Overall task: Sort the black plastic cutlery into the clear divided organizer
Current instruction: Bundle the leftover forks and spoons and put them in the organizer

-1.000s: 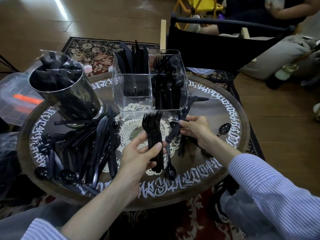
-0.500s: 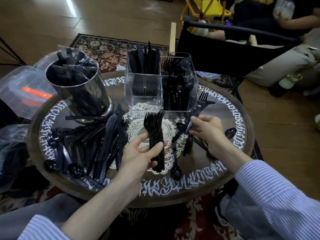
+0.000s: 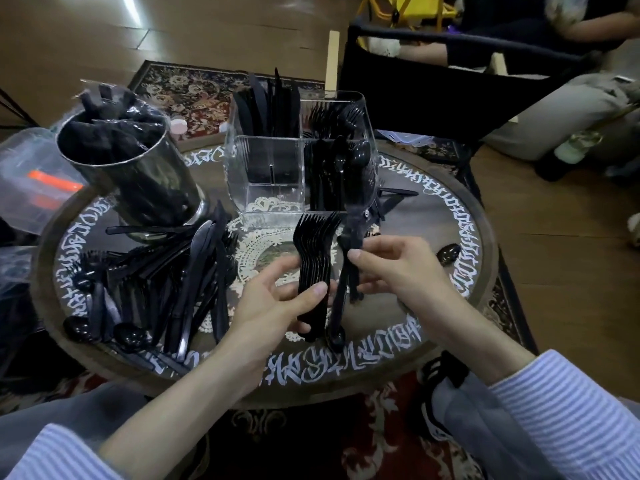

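My left hand [image 3: 277, 303] grips a nested stack of black forks [image 3: 313, 258], tines pointing away from me, above the middle of the round table [image 3: 433, 327]. Just to its right, my right hand [image 3: 391, 268] pinches one more black fork [image 3: 353, 244], blurred, and holds it upright close beside the stack. The clear divided organizer [image 3: 270, 178] stands behind the hands. Its back left part holds knives, its right side holds forks and spoons, and its front left part looks bare. A heap of loose black cutlery [image 3: 166, 282] lies on the table's left side.
A shiny metal cup [image 3: 138, 181] stuffed with black items stands at the table's back left. A few spoons lie loose: one under my hands [image 3: 337, 337], one at the right [image 3: 448, 253]. A black chair [image 3: 433, 88] and a seated person are behind the table.
My right hand has lifted a fork from the table's right side and brought it left, up against the fork stack. My left hand keeps holding the stack in place.
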